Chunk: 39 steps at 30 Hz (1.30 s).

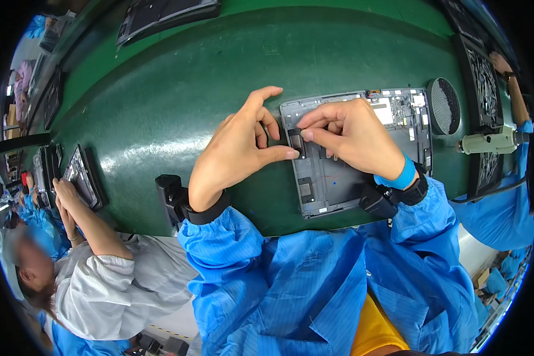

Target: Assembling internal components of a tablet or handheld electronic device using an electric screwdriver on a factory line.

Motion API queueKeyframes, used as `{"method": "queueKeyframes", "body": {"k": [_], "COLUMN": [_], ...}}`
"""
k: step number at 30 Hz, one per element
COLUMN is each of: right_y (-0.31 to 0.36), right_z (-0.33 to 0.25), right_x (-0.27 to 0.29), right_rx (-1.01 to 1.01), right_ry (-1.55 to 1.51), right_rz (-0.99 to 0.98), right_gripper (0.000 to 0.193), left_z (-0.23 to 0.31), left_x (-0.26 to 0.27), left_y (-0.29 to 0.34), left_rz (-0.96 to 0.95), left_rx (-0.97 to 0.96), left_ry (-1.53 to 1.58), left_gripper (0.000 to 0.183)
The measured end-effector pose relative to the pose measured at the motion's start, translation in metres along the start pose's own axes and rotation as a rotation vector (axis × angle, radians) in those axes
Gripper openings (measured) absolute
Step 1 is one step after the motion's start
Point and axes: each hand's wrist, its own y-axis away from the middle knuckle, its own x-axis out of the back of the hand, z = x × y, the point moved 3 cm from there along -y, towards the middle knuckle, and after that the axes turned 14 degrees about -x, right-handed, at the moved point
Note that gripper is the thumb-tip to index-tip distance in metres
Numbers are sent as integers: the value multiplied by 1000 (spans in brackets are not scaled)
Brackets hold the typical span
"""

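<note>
A dark grey tablet housing (350, 181) lies open on the green bench, with circuit parts and white labels along its far right side. Over its left part, my right hand (362, 130) pinches thumb and fingertips together beside a small dark rectangular module (295, 141). Whatever is between those fingertips is too small or hidden to make out. My left hand (228, 148) is at the housing's left edge, fingers spread and curved, its thumb tip by the same module. A similar rectangular module (305, 188) sits in the near left corner.
Right of the housing stands a round dish (444, 105) of tiny metal parts. Beyond it are a pale green cylindrical tool (486, 142) and a black tray (483, 83) of small parts. At left a co-worker's hands (67, 199) touch another device (83, 178). A dark panel (166, 21) lies at the far edge.
</note>
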Motion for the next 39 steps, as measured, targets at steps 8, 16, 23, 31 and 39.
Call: {"method": "queueKeyframes", "body": {"k": [8,16,23,31,39], "right_y": [2,7,13,11,46], "right_z": [4,1,4,5,-2], "right_x": [0,2,2,1,33], "right_rx": [43,195,332,407,335], "right_ry": [-40,123,273,319,193], "right_rz": [24,127,205,207,359], "right_gripper": [14,12,9,10,14], "left_z": [1,-4,-5,0,-6], "left_x": [-13,-18,-17,-18,-23], "left_y": [-8,-11,-8,-8,-8], "left_rz": [-19,-29,-12,8,39], "left_rx": [71,103,81,107,146], "left_ry": [2,57,83,102,250], "left_gripper": [86,73,68,65,62]}}
